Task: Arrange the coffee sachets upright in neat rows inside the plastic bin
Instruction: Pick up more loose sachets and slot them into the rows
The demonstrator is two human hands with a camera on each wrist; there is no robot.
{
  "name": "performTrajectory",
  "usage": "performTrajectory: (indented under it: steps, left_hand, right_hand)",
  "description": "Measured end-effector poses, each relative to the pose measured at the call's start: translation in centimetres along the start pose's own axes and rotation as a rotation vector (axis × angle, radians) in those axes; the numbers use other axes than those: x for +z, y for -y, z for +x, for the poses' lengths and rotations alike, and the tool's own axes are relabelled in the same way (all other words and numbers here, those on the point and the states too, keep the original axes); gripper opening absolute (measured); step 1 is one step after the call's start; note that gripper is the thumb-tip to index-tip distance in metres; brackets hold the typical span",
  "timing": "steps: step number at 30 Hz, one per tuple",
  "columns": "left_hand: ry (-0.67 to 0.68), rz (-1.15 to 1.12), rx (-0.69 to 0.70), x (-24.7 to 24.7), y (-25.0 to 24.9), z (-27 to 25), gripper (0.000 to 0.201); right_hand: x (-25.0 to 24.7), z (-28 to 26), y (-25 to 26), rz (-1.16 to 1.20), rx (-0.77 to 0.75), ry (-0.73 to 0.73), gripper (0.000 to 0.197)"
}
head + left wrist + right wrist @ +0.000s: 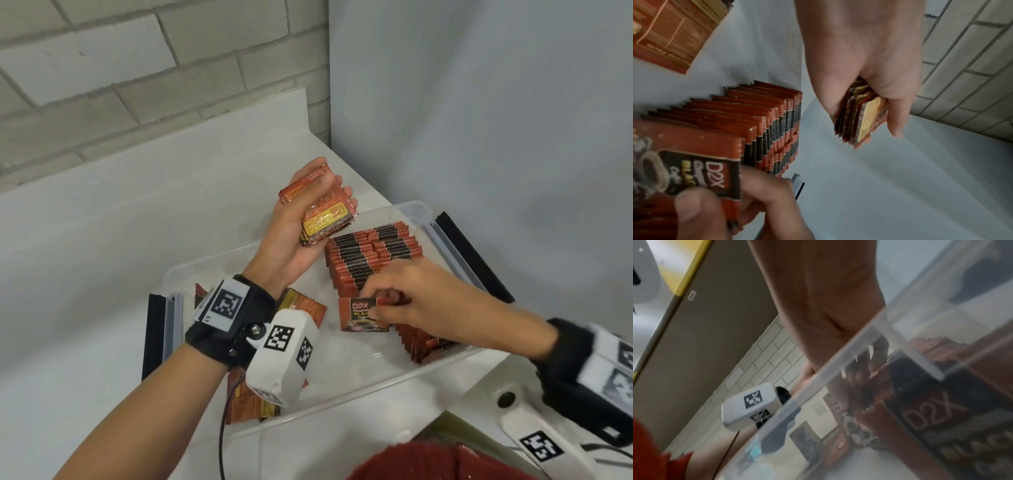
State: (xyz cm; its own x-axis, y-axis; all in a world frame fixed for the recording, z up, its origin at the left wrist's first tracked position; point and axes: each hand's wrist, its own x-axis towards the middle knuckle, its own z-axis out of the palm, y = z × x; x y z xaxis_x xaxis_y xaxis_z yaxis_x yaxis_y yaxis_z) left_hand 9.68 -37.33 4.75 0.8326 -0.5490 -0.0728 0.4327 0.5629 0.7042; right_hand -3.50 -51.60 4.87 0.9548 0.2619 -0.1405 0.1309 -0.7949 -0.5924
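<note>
Red-brown coffee sachets (pixel 373 263) stand in rows along the plastic bin's (pixel 394 370) right side. Right hand (pixel 424 301) pinches the front sachet (pixel 363 315); seat it flush, upright. Left hand (pixel 308 219) clasps a spare stack (pixel 325 219).

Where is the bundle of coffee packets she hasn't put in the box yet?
In the head view, the bundle of sachets is gripped in the left hand, raised above the plastic bin's far-left part, beside the standing rows.
</note>
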Motion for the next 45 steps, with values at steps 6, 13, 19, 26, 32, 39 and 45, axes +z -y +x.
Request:
performTrajectory:
  steps: [6,13,19,26,32,39,45]
  left_hand:
    - [-0.006,0.032,-0.002,0.4,-0.1,-0.3,0.03]
    - [0.176,0.642,-0.006,1.1,-2.0,-1.5,0.041]
    - [0.442,1.288,-0.196,1.8,-4.4,-2.7,0.034]
    - [0.754,1.883,-0.313,1.5,-3.1,-3.6,0.055]
    - [0.75,1.864,-0.222,1.7,-3.7,-4.0,0.068]
    - [0.903,2.096,-0.272,1.2,-1.9,-4.8,0.079]
    - [0.808,1.984,-0.314,0.6,-2.7,-4.9,0.076]
  right_hand:
    - [1.2,0.1,-0.5,-0.28,-0.025,0.006,0.017]
    - [1.9,0.3,-0.5,-0.607,-0.14,-0.156,0.025]
    - [2.6,0.6,-0.6,-0.661,-0.232,-0.28,0.025]
    - [2.2,0.4,-0.3,-0.595,-0.32,-0.152,0.033]
    - [3.4,1.6,0.2,-0.601,-0.099,0.258,0.016]
    - [4.1,2.0,0.8,-0.623,0.022,0.349,0.039]
    - [3.8,1.6,1.2,-0.612,-0.018,0.324,0.048]
